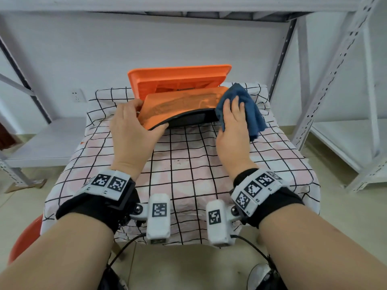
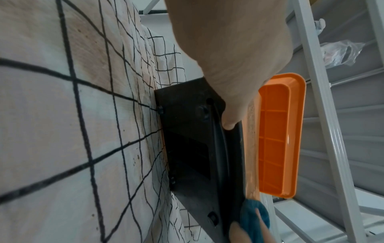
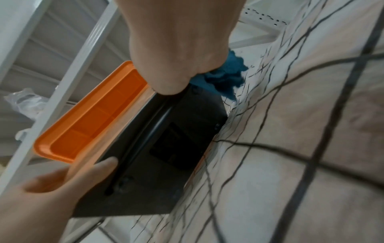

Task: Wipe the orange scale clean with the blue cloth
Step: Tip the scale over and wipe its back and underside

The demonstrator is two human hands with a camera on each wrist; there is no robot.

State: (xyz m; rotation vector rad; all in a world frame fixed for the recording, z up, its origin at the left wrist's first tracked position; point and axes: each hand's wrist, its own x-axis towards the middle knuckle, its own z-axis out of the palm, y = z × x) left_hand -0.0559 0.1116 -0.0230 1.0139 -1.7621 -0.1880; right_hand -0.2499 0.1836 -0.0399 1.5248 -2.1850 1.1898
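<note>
both forearms, with marker-covered wrist cameras (image 1: 157, 218) strapped on, are seen reaching over a checked tablecloth (image 1: 184, 164). on the cloth's far half the orange scale (image 1: 178, 105) is propped up at its near edge, its black underside (image 2: 187, 148) exposed, with an orange tray (image 1: 180, 80) standing tilted just behind it. the scale's left end is gripped by the left hand (image 1: 132, 124), thumb under the near edge and fingers curled over the top. the blue cloth (image 1: 249, 107) is pressed against the scale's right end by the right hand (image 1: 232, 126), its fingers laid over the bunched fabric.
</note>
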